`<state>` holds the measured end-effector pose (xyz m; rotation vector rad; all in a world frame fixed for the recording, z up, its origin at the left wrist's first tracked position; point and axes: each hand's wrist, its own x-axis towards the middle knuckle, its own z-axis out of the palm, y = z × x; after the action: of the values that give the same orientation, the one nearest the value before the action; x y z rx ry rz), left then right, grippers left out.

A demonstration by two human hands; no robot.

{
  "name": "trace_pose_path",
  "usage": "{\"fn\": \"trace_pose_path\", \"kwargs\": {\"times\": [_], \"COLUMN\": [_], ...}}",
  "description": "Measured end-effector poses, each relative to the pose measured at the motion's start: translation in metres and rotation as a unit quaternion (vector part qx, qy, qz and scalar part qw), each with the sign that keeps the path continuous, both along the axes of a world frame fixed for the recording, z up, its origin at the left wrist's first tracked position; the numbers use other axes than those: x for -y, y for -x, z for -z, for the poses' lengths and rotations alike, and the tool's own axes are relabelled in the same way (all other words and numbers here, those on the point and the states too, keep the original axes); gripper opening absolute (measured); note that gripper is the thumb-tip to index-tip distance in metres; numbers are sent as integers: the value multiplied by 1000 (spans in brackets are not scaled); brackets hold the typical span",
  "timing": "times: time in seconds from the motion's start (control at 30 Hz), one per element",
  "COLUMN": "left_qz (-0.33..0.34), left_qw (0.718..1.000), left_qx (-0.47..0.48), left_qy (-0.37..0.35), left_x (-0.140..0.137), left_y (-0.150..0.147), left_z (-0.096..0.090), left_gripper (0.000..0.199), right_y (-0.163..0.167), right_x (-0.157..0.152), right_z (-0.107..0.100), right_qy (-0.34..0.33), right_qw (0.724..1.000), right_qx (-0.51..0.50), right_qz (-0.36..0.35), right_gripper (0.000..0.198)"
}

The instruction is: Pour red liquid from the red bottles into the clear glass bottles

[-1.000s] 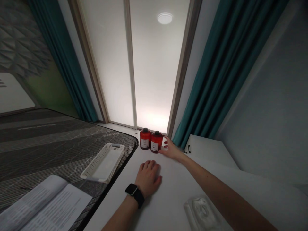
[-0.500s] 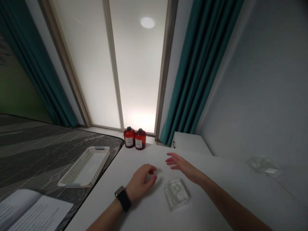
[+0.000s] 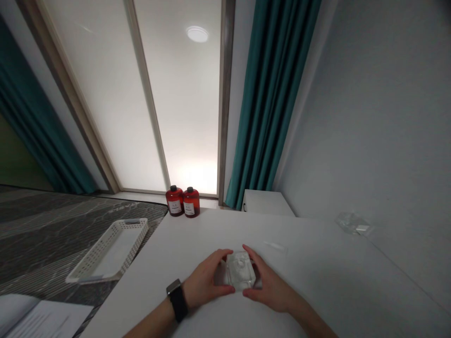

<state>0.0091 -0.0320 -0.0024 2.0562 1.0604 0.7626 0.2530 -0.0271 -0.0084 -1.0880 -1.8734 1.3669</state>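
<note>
Both hands are around a small clear square box [image 3: 241, 271] low over the white table [image 3: 197, 234]. It has a rounded shape on or inside it that I cannot make out. My left hand [image 3: 207, 277], with a black-strapped watch on its wrist, grips the box's left side between thumb and fingers. On the opposite side, my right hand [image 3: 269, 284] holds it the same way, fingers along the far right edge and thumb at the near edge. Whether the box rests on the table or is slightly raised, I cannot tell.
Two red bottles [image 3: 182, 202] with black caps stand at the table's far left corner. Left of the table are a white perforated basket [image 3: 105, 256] and an open book [image 3: 49, 319]. Crumpled clear plastic [image 3: 352, 223] lies by the right wall. A thin transparent strip [image 3: 276, 245] lies beyond my right hand.
Both hands were apart from the clear box, fingers spread or curled; now they have closed on its two sides. The box appears turned a little, and the view has swung right.
</note>
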Motion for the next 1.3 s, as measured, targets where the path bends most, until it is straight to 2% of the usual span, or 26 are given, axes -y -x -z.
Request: {"fn": "trace_pose_path", "kwargs": {"times": [0.1, 0.17, 0.27, 0.37, 0.43, 0.47, 0.53, 0.6, 0.77, 0.93, 1.0, 1.13, 1.3], "left_qz": [31, 44, 21, 56, 101, 111, 105, 82, 56, 98, 118, 105, 35], "left_qw": [999, 998, 985, 919, 875, 861, 849, 859, 911, 940, 949, 959, 941], "left_qx": [11, 3, -111, -296, -365, -385, -404, -404, -365, -299, -270, -228, -301], "left_qy": [-7, -39, -134, -255, -301, -315, -323, -302, -184, -134, -113, -135, -149], "left_x": [-2, -4, -12, -23, -30, -33, -37, -36, -30, -35, -38, -35, -20], "left_y": [7, 7, -1, -14, -23, -26, -32, -35, -36, -16, -4, 6, -23], "left_z": [-6, -16, -38, -62, -75, -79, -82, -79, -62, -58, -60, -64, -66], "left_gripper": [67, 57, 46, 52, 54, 54, 55, 52, 36, 43, 41, 38, 56], "right_y": [13, 18, 20, 20, 21, 21, 22, 22, 21, 20, 20, 20, 18], "right_x": [3, 4, 5, 5, 5, 5, 5, 5, 5, 6, 6, 7, 6], "right_z": [6, 8, 10, 10, 10, 10, 9, 9, 14, 10, 7, 7, 14], "right_qy": [-41, -48, -48, -58, -64, -65, -69, -75, -79, -61, -55, -59, -85], "right_qw": [996, 994, 994, 994, 994, 993, 992, 991, 992, 995, 995, 995, 993], "right_qx": [24, 22, 15, 13, 20, 25, 35, 39, 18, 3, 5, 16, 14], "right_qz": [74, 91, 92, 88, 89, 91, 98, 104, 98, 80, 78, 83, 84], "right_gripper": [90, 84, 80, 79, 79, 78, 78, 77, 73, 69, 69, 70, 76]}}
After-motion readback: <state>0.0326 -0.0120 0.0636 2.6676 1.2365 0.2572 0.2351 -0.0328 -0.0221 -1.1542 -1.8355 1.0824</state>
